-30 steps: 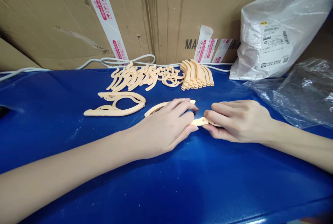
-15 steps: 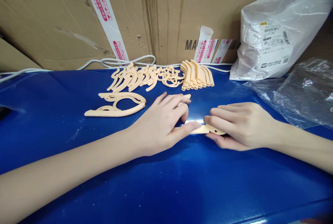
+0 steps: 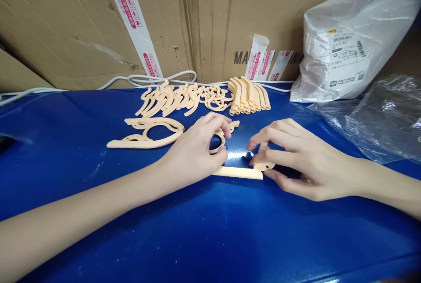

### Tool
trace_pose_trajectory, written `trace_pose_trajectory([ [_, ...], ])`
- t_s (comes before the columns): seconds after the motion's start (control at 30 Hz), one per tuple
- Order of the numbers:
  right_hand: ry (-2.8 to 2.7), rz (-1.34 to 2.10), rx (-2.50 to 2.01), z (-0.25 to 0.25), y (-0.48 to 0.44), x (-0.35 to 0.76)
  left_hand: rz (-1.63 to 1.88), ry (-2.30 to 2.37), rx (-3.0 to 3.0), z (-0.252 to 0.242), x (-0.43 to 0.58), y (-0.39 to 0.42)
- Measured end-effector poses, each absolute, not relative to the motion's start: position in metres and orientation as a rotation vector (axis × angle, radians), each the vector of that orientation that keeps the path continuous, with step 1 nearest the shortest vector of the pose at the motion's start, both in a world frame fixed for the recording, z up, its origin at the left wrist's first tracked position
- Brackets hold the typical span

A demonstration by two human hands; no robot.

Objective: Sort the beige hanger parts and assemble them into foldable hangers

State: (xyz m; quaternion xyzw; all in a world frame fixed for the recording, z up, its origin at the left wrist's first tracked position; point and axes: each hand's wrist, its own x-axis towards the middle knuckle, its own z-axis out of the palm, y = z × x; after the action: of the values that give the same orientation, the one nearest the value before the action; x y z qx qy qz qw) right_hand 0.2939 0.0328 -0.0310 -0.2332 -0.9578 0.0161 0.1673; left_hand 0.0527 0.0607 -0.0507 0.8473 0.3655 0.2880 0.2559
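My left hand [image 3: 208,142] is curled over a cream plastic folding hanger [image 3: 238,172], covering much of it. A straight arm sticks out below the thumb, while a looped part shows between thumb and forefinger. My right hand [image 3: 292,160] has a small cream hook piece [image 3: 265,166] between thumb and fingers, close to the arm's right end. Whether the piece is joined to the arm I cannot tell. Left of my left hand lies another folded hanger [image 3: 148,143].
Behind the hands lie loose curved pieces [image 3: 164,98], small hooks [image 3: 215,96] and a stack of hanger arms [image 3: 248,96] on the blue table [image 3: 210,230]. A white cable [image 3: 115,80] runs along the cardboard box [image 3: 210,19]. A white bag [image 3: 345,50] and clear plastic [image 3: 384,120] are at right.
My left thumb has drawn back left from the arm, baring more of it. My right fingers have spread somewhat, and the hook piece now stands up at an angle between them.
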Motion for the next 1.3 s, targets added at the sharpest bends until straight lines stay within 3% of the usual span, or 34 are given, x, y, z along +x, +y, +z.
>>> trace_pose_trajectory([
  [0.17, -2.768, 0.151, -0.744, -0.029, 0.034, 0.298, 0.826, 1.016, 2.311, -0.054, 0.051, 0.062],
  [0.53, -2.696, 0.757, -0.653, -0.022, 0.022, 0.29, 0.855, 1.185, 2.423, -0.05, 0.052, 0.058],
  [0.87, -2.698, 0.538, -0.665, -0.029, 0.01, 0.284, 0.804, 1.335, 2.53, -0.048, 0.053, 0.053],
  [1.3, -2.692, 0.52, -0.606, -0.034, 0.018, 0.287, 0.798, 1.257, 2.478, -0.046, 0.051, 0.052],
])
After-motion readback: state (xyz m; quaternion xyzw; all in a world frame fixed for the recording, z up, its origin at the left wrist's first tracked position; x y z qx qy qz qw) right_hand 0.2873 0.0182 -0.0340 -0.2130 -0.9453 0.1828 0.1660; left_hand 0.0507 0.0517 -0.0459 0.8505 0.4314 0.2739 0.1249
